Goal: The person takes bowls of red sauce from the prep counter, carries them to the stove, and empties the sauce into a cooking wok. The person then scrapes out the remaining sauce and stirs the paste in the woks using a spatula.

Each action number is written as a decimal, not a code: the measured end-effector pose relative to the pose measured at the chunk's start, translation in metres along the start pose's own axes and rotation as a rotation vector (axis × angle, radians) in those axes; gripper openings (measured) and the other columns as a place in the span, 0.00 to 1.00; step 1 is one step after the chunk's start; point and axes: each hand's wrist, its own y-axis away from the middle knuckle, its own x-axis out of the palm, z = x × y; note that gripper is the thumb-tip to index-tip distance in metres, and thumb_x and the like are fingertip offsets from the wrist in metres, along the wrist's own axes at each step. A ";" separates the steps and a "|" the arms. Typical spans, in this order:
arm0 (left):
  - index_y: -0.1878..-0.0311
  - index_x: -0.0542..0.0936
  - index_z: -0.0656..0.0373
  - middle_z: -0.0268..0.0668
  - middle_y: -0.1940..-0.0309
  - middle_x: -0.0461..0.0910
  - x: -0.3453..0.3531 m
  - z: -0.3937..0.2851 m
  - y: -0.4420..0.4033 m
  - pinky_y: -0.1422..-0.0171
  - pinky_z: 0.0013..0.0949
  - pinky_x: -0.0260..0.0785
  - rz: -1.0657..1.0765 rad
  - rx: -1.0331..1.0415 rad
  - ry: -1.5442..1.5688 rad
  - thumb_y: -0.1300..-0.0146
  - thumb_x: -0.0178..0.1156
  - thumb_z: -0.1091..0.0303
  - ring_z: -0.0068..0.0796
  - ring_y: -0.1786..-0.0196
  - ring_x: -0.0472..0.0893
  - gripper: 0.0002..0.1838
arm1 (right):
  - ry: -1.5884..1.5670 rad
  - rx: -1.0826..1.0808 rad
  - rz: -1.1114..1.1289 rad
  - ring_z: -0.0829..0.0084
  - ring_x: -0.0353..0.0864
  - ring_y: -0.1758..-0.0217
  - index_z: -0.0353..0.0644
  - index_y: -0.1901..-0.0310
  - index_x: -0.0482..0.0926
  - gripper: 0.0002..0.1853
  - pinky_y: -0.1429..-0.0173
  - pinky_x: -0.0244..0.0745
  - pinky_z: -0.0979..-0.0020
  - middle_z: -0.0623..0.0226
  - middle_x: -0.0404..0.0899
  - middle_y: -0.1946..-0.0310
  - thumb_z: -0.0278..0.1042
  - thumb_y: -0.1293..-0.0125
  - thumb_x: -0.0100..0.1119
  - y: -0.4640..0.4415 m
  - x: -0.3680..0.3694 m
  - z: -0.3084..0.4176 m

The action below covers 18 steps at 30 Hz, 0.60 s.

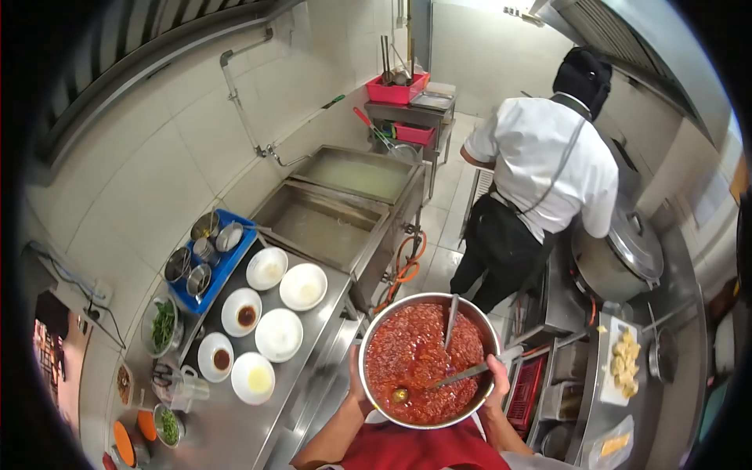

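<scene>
A round metal bowl (363,374) full of chunky red sauce (415,345) is held in front of the red apron. My left hand (357,384) grips its left side, and my right hand (496,384) holds the right side. Two metal utensils rest in the sauce: one stands near the far rim, and the other (470,371) leans over the right rim beside my right thumb. Part of each hand is hidden behind the bowl.
Left, a steel counter (313,345) bears white bowls (278,335) and a blue tray (192,301). Beyond are two water-filled basins (313,227). A co-worker (540,164) stands ahead right, near a large lidded pot (615,254). An orange hose (407,262) lies on the floor.
</scene>
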 end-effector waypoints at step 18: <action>0.31 0.73 0.60 0.47 0.34 0.77 0.058 -0.200 -0.409 0.26 0.48 0.70 -0.242 0.305 0.012 0.24 0.34 0.35 0.44 0.35 0.78 0.39 | 0.105 0.193 0.840 0.64 0.70 0.30 0.33 0.23 0.60 0.41 0.25 0.61 0.64 0.56 0.72 0.31 0.46 0.34 0.53 -0.512 0.338 0.003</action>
